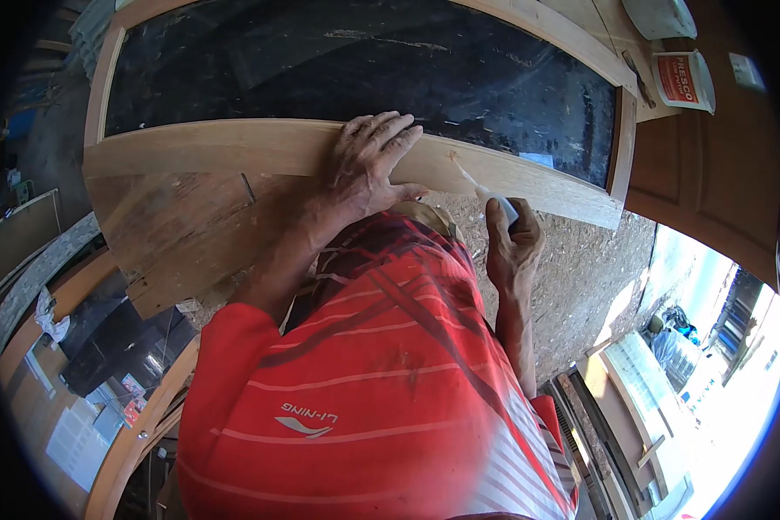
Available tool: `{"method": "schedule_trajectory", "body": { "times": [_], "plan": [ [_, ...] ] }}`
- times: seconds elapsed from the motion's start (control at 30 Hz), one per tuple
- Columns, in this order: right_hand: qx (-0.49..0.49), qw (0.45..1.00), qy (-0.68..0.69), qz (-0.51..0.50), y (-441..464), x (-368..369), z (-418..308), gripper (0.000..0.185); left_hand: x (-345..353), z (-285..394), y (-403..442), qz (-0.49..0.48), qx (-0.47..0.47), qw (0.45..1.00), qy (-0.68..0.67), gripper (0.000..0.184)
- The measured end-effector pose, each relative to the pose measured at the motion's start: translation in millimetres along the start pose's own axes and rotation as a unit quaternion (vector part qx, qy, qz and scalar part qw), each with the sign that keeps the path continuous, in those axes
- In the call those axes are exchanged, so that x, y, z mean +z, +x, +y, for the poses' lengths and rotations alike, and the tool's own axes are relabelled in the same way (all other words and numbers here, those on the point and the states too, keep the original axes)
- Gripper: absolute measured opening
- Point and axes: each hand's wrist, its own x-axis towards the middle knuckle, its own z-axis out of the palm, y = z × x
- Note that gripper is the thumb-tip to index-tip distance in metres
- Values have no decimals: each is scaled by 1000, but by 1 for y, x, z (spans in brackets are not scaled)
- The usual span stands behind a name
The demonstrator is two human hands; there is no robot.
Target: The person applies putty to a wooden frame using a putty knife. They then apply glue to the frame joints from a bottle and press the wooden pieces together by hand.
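My left hand [374,158] lies over the near rail of a wooden frame [225,147], fingers stretched out and thumb toward me. A black panel [347,69] fills the inside of this frame. In my right hand [516,238] is a small glue bottle [499,208], tilted, with its long pale nozzle reaching up and left to the rail. At the nozzle's tip there is a small brownish mark [453,156] on the wood. My right fingers wrap round the bottle and hide its lower part.
A white tub with a red label [680,80] stands at the upper right, beside a wooden panelled door [702,186]. Boards lean and lie at the lower left [104,485] and lower right [637,407]. Sawdust covers the floor [572,260].
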Motion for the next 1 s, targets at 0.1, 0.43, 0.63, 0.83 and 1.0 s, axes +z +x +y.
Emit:
{"method": "schedule_trajectory", "body": {
  "times": [0.1, 0.43, 0.63, 0.83, 1.0],
  "plan": [
    [13, 1000, -24, 3, 2, 0, 0, 35, -1, 0, 0, -1, -2, 1000, -2, 88],
    [-10, 999, -39, 8, 6, 1, -11, 36, -1, 0, 1, -3, -9, 1000, -13, 87],
    [9, 999, -40, 3, 5, 1, -12, 33, -2, 0, 2, -7, -3, 1000, -10, 85],
    [1, 1000, -27, 1, 4, 2, -10, 28, -2, 0, 2, -8, -1, 1000, -14, 85],
    [5, 1000, -28, 8, 2, 2, -13, 30, -2, -1, 1, -7, 1, 1000, -12, 84]
  ]
}}
